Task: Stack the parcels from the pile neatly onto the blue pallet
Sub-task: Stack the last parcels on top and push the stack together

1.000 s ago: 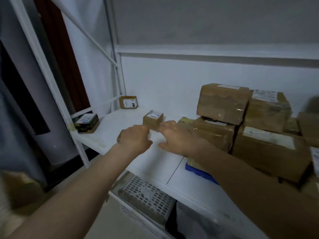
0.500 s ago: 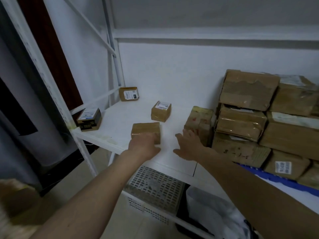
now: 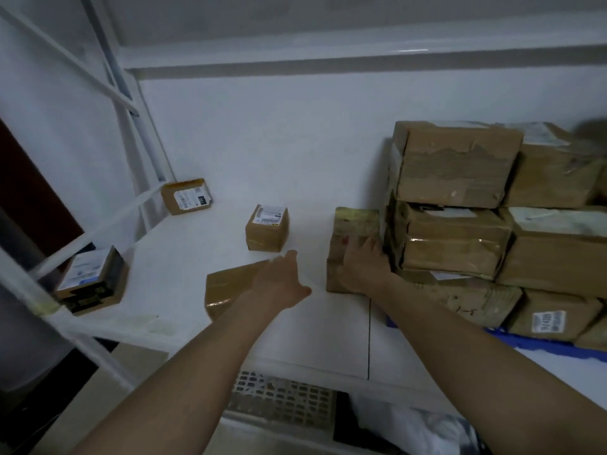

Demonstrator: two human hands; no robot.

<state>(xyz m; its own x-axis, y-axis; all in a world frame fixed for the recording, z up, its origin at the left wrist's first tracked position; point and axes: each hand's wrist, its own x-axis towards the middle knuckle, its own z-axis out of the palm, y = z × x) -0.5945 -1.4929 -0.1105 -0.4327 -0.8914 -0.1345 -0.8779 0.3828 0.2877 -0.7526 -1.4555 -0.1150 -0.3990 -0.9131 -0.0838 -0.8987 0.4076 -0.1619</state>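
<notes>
The right hand (image 3: pixel 363 269) lies with spread fingers against the front of an upright brown cardboard parcel wrapped in yellowish tape (image 3: pixel 353 234), which stands just beside the stack of taped brown parcels (image 3: pixel 460 205) on the blue plastic pallet (image 3: pixel 538 344). The left hand (image 3: pixel 282 282) hovers released, fingers straight, over a flat brown cardboard parcel (image 3: pixel 226 289) lying on the white counter (image 3: pixel 184 257). Farther back sit a small cube-shaped brown parcel with a white label (image 3: pixel 267 228), a labelled brown parcel leaning on the white wall (image 3: pixel 186 196), and a dark-sided labelled box (image 3: pixel 90 280) at the counter's left edge beside the white metal rack frame (image 3: pixel 131 119). A white perforated crate (image 3: pixel 279 397) shows below.
</notes>
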